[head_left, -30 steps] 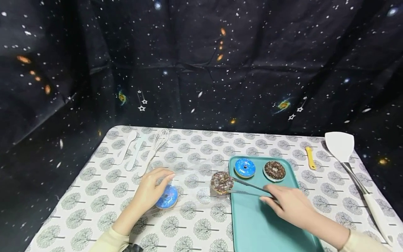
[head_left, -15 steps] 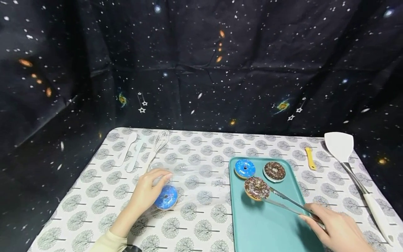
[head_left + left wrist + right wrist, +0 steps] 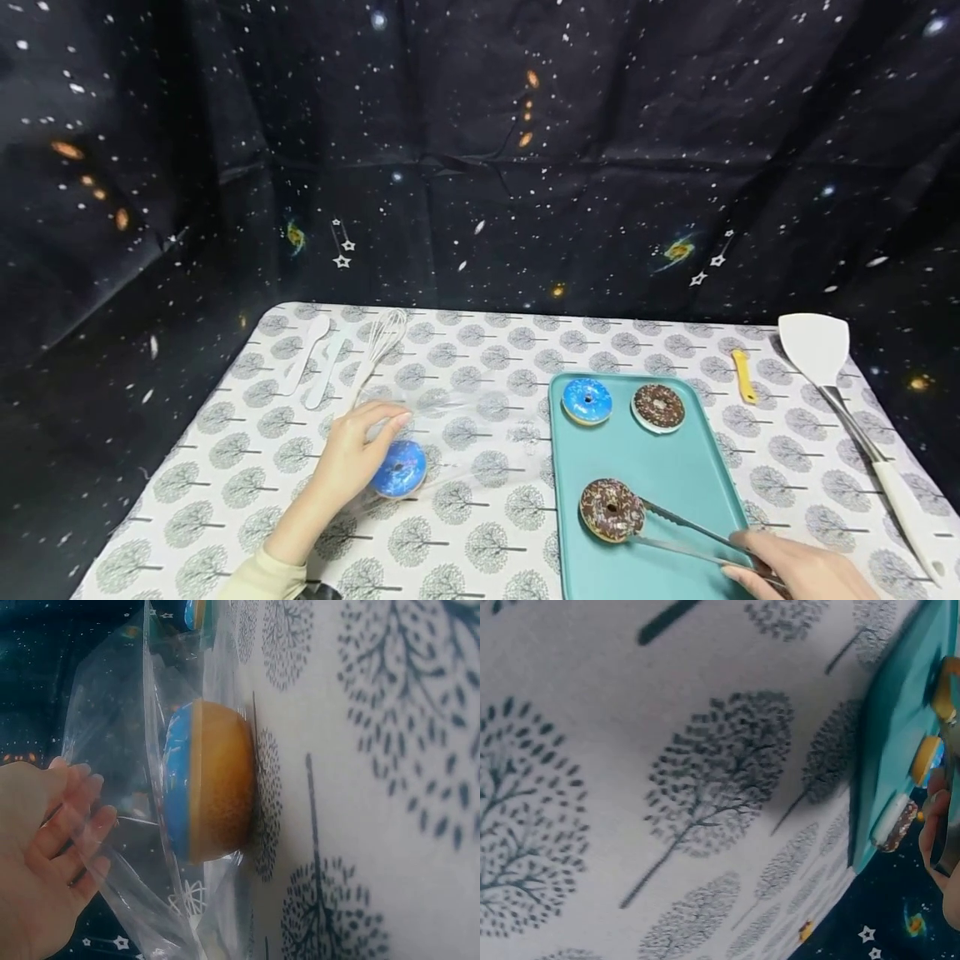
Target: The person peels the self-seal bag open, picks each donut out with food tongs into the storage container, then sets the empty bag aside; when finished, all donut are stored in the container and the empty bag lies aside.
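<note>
Gripping tongs [image 3: 686,537], right hand [image 3: 802,573] holds chocolate donut [image 3: 610,509].

This looks like a staged home-baking set rather than a working kitchen. A dark cloth backdrop [image 3: 480,150] printed with stars and galaxies hangs behind and around the table [image 3: 480,525], hiding any walls or fittings. The table wears a white cloth patterned with grey trees. Baking tools lie near its far edge: a whisk [image 3: 372,346] and pale spatulas [image 3: 315,360] toward the far left corner, a large white turner [image 3: 840,383] along the right edge. A teal tray [image 3: 660,467] holds glazed doughnuts [image 3: 587,401], with tongs [image 3: 690,537] over it.
</note>
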Demonstrator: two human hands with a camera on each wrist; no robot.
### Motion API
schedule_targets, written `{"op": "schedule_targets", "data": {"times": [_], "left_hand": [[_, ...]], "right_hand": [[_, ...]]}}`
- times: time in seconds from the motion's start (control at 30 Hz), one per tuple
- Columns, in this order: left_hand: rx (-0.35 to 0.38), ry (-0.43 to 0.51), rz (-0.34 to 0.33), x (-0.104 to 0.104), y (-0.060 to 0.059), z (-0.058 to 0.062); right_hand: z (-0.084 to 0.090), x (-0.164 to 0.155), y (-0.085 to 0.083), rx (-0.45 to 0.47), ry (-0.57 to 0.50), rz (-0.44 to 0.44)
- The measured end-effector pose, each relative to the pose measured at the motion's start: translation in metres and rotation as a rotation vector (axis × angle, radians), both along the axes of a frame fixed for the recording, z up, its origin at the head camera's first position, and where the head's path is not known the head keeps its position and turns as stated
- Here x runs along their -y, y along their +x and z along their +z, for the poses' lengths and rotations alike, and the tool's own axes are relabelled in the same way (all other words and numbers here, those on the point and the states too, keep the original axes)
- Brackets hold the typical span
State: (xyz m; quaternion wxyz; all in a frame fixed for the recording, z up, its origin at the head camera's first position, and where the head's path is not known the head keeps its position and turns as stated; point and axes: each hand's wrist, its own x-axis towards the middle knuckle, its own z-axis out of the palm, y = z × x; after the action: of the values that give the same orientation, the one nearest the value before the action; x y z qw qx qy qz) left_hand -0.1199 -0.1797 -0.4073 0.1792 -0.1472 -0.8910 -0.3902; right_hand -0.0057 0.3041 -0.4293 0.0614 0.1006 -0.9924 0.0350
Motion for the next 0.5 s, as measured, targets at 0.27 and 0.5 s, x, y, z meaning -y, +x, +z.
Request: {"op": "schedule_targets", "data": {"times": [0.27, 0.5], "left_hand": [[-0.014, 0.006, -0.017, 0.000, -0.002, 0.000], [-0.020, -0.004, -0.025, -0.001, -0.004, 0.000]], "right_hand": [[-0.007, -0.012, -0.003, 0.166, 0.001, -0.001], [-0.003, -0.019, -0.009, 0.300, -0.135, -0.054]]}}
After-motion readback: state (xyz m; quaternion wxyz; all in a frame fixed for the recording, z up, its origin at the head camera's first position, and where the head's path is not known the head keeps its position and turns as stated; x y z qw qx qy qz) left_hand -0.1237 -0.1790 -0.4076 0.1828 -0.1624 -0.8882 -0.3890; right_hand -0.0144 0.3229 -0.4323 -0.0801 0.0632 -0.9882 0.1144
